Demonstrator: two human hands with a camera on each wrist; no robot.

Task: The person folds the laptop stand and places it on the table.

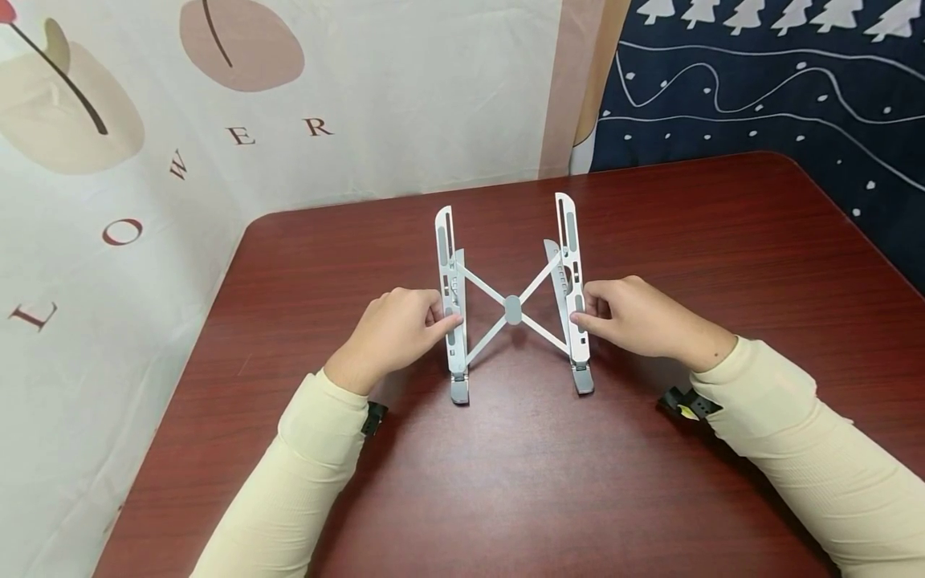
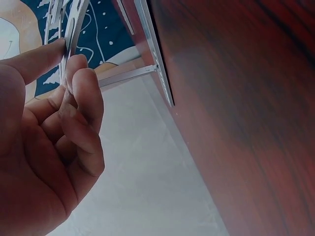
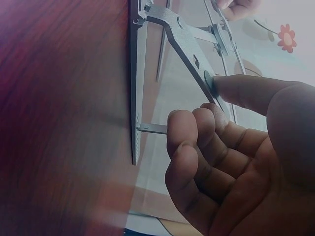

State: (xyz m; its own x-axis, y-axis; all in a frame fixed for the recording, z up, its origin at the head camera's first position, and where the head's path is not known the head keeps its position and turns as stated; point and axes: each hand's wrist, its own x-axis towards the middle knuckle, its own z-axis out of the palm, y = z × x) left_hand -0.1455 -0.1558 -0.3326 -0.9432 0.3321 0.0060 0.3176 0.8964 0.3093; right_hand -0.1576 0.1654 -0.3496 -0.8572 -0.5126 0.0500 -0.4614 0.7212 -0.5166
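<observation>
Left hand (image 1: 396, 333) and right hand (image 1: 643, 317) each grip a side of a folding laptop stand (image 1: 512, 310), thumb on the inner side, in the head view. The stand is between them, near the middle of a reddish-brown wood-grain table (image 1: 506, 490). Its crossed struts (image 1: 538, 278) meet at a grey oval hub, and grey hinged stops (image 1: 459, 391) sit at the near ends of its two upper rails (image 1: 572, 229). Pale yellow sleeves (image 1: 311, 474) cover the forearms, with a black strap (image 1: 374, 418) at each wrist. Behind are a cream curtain (image 1: 433, 96) lettered L, O, W, E, R and a navy cloth (image 1: 723, 136) with white trees.

From the left wrist, the thumb and index finger pinch a slotted rail, the other fingers curled toward the palm. A base rail (image 2: 155, 54) lies along the tabletop, with a strut reaching from it.

From the right wrist, the thumb presses a grey pad (image 3: 210, 82) on a sloping upper rail, the fingers curled behind it. Part of the left hand shows at the top, near a red flower (image 3: 287, 38) on the curtain.
</observation>
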